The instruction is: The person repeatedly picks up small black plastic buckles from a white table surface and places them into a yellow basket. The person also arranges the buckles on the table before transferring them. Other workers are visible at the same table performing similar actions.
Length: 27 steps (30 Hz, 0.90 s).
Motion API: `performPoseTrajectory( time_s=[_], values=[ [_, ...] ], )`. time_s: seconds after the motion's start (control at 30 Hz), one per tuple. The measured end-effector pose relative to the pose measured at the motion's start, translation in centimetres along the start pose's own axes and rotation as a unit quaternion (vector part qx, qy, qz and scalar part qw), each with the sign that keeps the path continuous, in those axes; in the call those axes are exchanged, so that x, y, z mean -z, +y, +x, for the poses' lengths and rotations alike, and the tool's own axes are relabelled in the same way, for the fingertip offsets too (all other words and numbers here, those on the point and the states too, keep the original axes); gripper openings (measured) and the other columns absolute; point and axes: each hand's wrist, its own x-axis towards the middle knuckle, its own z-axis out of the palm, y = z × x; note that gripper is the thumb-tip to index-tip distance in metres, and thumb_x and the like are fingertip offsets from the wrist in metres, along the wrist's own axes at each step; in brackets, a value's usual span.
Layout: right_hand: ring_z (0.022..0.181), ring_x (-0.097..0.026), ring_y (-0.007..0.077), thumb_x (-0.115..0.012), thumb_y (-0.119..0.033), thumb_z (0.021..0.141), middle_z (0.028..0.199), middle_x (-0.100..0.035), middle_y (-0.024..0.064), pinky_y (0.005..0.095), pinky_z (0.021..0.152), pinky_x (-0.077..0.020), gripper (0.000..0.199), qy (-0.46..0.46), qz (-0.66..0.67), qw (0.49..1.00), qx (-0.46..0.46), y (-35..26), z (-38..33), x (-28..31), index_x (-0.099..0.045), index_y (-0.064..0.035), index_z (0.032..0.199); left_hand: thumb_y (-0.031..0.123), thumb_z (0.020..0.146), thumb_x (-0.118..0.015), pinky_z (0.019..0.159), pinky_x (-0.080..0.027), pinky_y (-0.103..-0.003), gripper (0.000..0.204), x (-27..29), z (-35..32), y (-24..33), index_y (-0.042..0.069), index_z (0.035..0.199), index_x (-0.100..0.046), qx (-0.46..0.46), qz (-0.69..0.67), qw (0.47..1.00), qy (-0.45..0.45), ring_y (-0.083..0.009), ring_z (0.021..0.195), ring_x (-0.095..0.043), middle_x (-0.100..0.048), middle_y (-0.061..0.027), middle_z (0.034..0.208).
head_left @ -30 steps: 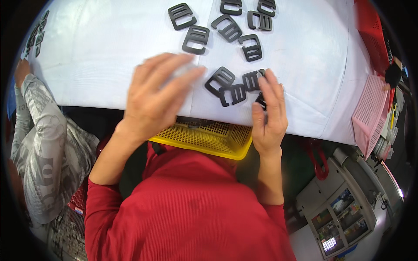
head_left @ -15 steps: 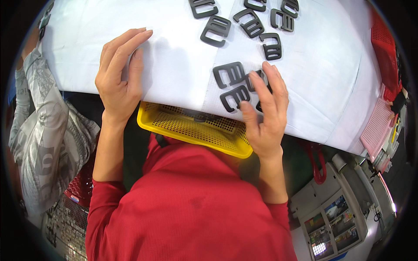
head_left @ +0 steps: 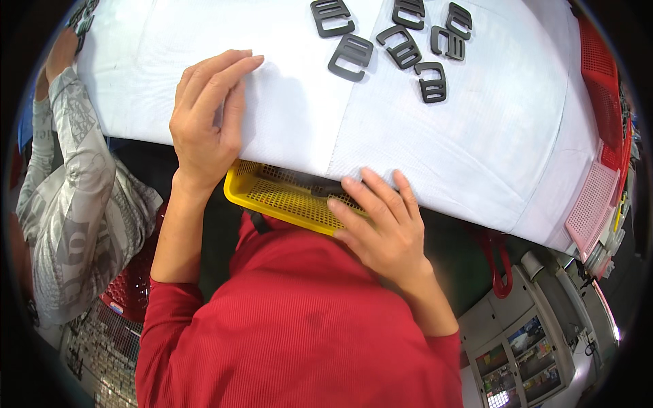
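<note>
Head: perforated yellow basket (head_left: 282, 203), seemingly plastic

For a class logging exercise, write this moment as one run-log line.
left hand: open, over white tabletop | right hand: open, at yellow basket | black buckles: on tabletop

Co-worker (head_left: 78, 238): far left beside the table (head_left: 503, 129), in a pale grey patterned long-sleeved top.
Glossy red object (head_left: 129, 289): just right of the co-worker, partly hidden, its kind hard to tell.
Red basket (head_left: 602, 92): perforated, at the table's right end.
Pink basket (head_left: 590, 212): perforated, just below the red one in view.
Red loop (head_left: 503, 275): hanging below the table edge.
Cabinet (head_left: 495, 309): pale, lower right, glass-paned, goods inside.
</note>
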Motion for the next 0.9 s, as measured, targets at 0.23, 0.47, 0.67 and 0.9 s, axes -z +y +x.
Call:
performPoseTrajectory(
  time_s=[0.23,0.47,0.67,0.9],
  values=[
    [0.121,-0.054,0.0359,-0.072,-0.017,0.082,0.133,-0.056,0.0144,0.0487,0.101,-0.0439,0.043,0.181,-0.032,0.983,-0.014,6.6,7.7,2.6,-0.065,-0.0092,0.124,-0.007,0.081,-0.061,0.082,-0.050,-0.036,0.036,-3.0,2.5,3.4,0.004,0.115,-0.068,-0.020,0.011,0.998,-0.053,-0.0287,0.094,-0.061,-0.066,-0.0114,0.112],
    [0.125,-0.053,0.0323,-0.072,-0.023,0.083,0.135,-0.056,0.0128,0.0442,0.103,-0.0440,0.045,0.079,0.027,0.996,-0.013,6.1,7.3,2.3,-0.063,-0.0087,0.124,-0.007,0.074,-0.062,0.078,-0.049,-0.037,0.039,-2.4,3.6,3.7,0.006,0.109,-0.069,-0.075,-0.025,0.987,-0.140,-0.0279,0.091,-0.061,-0.066,-0.0086,0.104],
    [0.128,-0.050,0.0339,-0.068,-0.024,0.088,0.136,-0.055,0.0127,0.0498,0.107,-0.0380,0.044,0.171,-0.111,0.979,-0.011,9.4,10.9,3.8,-0.059,-0.0066,0.128,0.007,0.091,-0.057,0.111,-0.036,-0.046,0.046,-4.9,8.2,1.4,0.008,0.136,-0.054,-0.122,-0.007,0.984,-0.132,-0.0301,0.136,-0.043,-0.051,-0.0095,0.142],
    [0.136,-0.043,0.0319,-0.060,-0.028,0.094,0.143,-0.050,0.0133,0.0502,0.112,-0.0308,0.044,0.131,-0.089,0.987,-0.042,9.3,10.5,1.7,-0.056,-0.0053,0.132,0.013,0.091,-0.059,0.116,-0.028,-0.048,0.055,-7.7,7.9,0.4,0.010,0.144,-0.045,-0.190,-0.012,0.960,-0.203,-0.0279,0.141,-0.036,-0.044,-0.0088,0.149]
  ],
)
